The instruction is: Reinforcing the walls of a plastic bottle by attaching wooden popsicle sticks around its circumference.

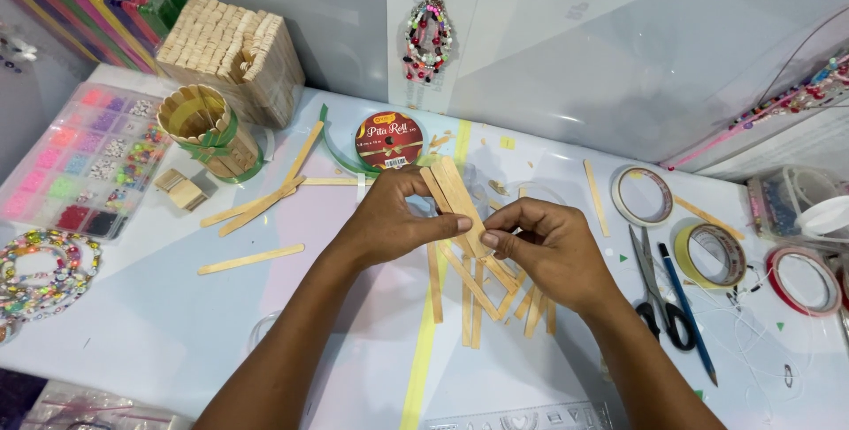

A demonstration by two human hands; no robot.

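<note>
My left hand and my right hand meet over the middle of the white table. Together they grip a small flat panel of wooden craft sticks, tilted up off the table. The left thumb and fingers pinch its upper left side; the right fingertips pinch its lower edge. Under the hands lies a loose pile of craft sticks, partly hidden by my right hand.
A round stick pot with green ribbon, a block of stacked sticks and a bead organiser box stand at the left. A ribbon roll lies behind the hands. Tape rolls, scissors and a pencil lie at the right.
</note>
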